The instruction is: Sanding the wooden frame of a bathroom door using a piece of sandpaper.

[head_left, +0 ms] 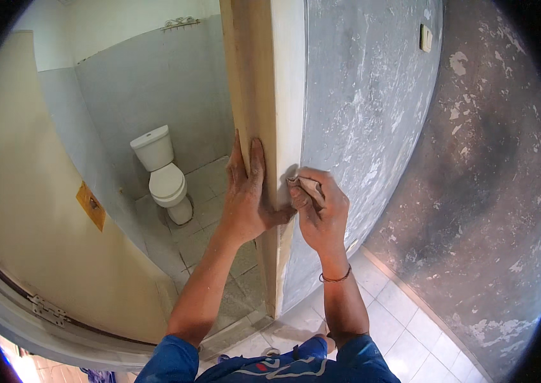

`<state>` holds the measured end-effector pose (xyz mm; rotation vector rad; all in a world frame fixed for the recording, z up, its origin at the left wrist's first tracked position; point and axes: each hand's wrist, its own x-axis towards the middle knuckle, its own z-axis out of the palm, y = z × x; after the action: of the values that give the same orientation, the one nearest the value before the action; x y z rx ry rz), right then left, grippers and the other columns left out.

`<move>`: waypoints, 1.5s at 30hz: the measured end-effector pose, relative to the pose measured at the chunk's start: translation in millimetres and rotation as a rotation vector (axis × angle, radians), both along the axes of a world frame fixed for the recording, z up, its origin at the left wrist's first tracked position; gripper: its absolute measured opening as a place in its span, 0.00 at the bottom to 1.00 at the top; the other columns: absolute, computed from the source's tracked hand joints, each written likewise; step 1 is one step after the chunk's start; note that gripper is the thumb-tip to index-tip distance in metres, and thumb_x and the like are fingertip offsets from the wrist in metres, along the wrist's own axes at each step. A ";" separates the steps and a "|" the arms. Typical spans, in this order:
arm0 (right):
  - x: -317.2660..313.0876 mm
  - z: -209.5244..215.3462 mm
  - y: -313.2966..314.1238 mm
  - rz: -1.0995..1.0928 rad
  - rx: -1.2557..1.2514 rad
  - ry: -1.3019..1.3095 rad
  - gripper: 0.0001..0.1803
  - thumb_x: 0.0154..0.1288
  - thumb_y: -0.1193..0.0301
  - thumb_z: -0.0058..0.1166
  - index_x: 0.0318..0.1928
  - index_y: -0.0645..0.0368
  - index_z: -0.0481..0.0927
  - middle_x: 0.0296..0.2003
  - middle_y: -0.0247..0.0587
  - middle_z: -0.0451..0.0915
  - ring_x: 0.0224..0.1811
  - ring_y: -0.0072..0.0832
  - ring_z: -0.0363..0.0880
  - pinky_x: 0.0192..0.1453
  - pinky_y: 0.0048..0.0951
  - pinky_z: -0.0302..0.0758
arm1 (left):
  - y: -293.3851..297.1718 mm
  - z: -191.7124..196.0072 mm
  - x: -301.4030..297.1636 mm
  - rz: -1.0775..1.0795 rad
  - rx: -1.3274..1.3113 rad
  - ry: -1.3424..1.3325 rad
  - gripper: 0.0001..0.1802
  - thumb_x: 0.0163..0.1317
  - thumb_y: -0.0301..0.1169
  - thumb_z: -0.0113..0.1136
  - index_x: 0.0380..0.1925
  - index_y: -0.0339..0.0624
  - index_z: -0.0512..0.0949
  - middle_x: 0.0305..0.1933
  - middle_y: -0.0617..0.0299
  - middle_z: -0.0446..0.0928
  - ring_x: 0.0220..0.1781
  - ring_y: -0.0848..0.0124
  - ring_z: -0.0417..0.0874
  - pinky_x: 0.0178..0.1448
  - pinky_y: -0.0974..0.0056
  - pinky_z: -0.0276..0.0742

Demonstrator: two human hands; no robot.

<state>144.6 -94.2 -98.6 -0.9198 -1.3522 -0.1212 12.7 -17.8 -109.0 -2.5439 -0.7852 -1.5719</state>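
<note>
A pale wooden door frame (288, 108) rises in front of me, between a bathroom opening and a grey wall. My left hand (250, 198) braces on it with fingers stretched along the inner face and the thumb across toward the front. In my right hand (324, 207) is a folded piece of sandpaper (310, 188), pinched between thumb and curled fingers. It is up against the front face of the frame, right beside my left thumb. Dust coats the fingers of both hands.
A cream door (47, 172) stands open at the left, with a metal hinge (47, 310) low on its edge. Beyond the opening sits a white toilet (167, 182). The grey wall (360, 108) has patchy paint and a light switch (425, 38). White tiles (404, 345) cover the floor.
</note>
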 end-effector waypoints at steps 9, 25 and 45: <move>5.2 -5.7 10.1 -0.007 0.040 -0.084 0.09 0.55 0.77 0.63 0.36 0.61 0.78 0.30 0.44 0.78 0.30 0.40 0.79 0.33 0.32 0.74 | -2.5 1.1 3.9 -0.064 -0.067 -0.067 0.75 0.26 0.38 0.79 0.74 0.54 0.37 0.74 0.33 0.37 0.71 0.34 0.49 0.67 0.40 0.60; 5.7 7.0 30.2 -0.219 0.279 -0.281 0.12 0.46 0.85 0.58 0.32 0.59 0.76 0.29 0.40 0.75 0.29 0.40 0.74 0.30 0.36 0.72 | -3.7 -2.8 9.4 -0.020 -0.075 -0.074 0.75 0.26 0.38 0.80 0.73 0.44 0.38 0.72 0.29 0.36 0.71 0.32 0.48 0.68 0.40 0.57; -11.9 10.6 22.2 -0.238 0.179 -0.185 0.08 0.51 0.83 0.58 0.32 0.63 0.74 0.28 0.47 0.72 0.29 0.45 0.75 0.30 0.36 0.72 | -6.7 -1.9 -2.2 -0.011 -0.184 0.002 0.76 0.27 0.36 0.80 0.73 0.43 0.34 0.73 0.30 0.31 0.72 0.31 0.43 0.69 0.41 0.58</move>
<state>132.8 -72.0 -87.9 -0.9321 -1.3717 -0.5129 10.5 -24.4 -110.8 -2.6782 -0.9592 -1.5683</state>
